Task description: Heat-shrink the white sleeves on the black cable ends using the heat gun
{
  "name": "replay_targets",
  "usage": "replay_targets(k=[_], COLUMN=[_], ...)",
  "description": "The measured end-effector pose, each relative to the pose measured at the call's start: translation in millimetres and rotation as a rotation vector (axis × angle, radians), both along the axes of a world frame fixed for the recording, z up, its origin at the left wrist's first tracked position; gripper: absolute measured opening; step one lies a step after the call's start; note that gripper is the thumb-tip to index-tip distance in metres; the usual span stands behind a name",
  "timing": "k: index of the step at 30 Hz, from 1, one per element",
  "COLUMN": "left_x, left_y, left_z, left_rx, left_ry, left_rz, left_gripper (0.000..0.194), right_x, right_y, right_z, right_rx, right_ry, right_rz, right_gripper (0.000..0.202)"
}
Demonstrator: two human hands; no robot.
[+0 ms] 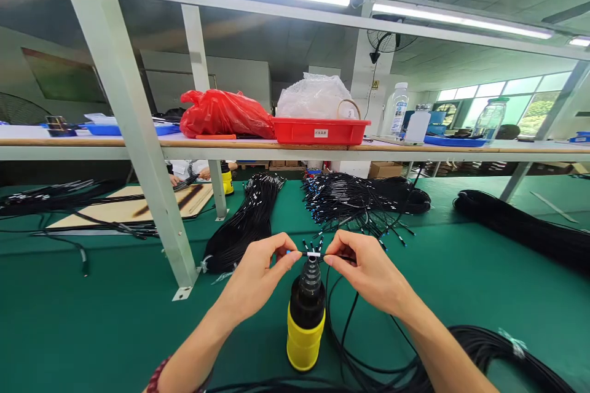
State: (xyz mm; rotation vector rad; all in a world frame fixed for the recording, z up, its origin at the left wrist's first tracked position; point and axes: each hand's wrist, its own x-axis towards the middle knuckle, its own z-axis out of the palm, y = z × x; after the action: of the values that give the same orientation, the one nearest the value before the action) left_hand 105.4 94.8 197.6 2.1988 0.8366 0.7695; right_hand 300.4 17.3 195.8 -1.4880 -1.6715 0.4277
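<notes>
A thin black cable with a white sleeve point(314, 254) is stretched level between my two hands. My left hand point(265, 267) pinches its left end near a blue tip. On the other side of the sleeve, the thumb and fingers of my right hand point(362, 264) are closed on the cable. Directly below the sleeve stands a yellow and black heat gun point(306, 325), upright, its nozzle pointing up. Whether the sleeve touches the nozzle I cannot tell. From my right hand the cable runs down toward a black cable coil point(483, 344) at the front right.
Cable bundles lie beyond my hands: one point(251, 215) left of centre, one with blue and white ends point(350, 196), another at the right point(520, 221). A white post point(152, 196) rises at left. The overhead shelf point(258, 152) carries a red tray point(322, 132) and bottles. Another person's hand point(204, 172) shows behind.
</notes>
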Motion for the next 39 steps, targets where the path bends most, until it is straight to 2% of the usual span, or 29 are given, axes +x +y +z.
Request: replay_targets(k=[6,13,15,19,22,30,36,39], left_x=[1,1,1,-1,-1,-1,2,2], left_y=[0,0,-1,-3,-3,-3,-2,-1], left_z=[-0.6,1.8,2.6,0.4,-2.8,-0.8,-3.4,-4.5], left_rx=[0.013,0.020,0.041,0.116,0.149,0.085,0.099,0.095], left_ry=[-0.048,-0.033,-0.007,0.100,0.142,-0.026,0.088,0.074], left_rz=[-0.015,-0.012,-0.014,0.031,0.062,0.045,0.063,0.059], left_gripper=[0.014,0.012,0.018,0.044,0.050,0.021,0.050,0.049], right_x=[0,2,3,4,3,4,4,4], right_y=[-1,1,0,-3,-5,-3,-9,-10], right_z=[-0.8,-1.5,-0.4,2.9,4.5,-0.1,4.7,5.0], right_rx=[0.009,-0.010,-0.019,-0.051,-0.074,0.012,-0.087,-0.077], right_ry=[0.013,0.022,0.012,-0.058,-0.080,-0.034,-0.125,-0.116], right_rz=[-0.015,-0.030,-0.029,0.006,0.022,-0.019,0.014,0.018], right_gripper=[0.010,0.008,0.009,0.022,0.028,0.014,0.028,0.031])
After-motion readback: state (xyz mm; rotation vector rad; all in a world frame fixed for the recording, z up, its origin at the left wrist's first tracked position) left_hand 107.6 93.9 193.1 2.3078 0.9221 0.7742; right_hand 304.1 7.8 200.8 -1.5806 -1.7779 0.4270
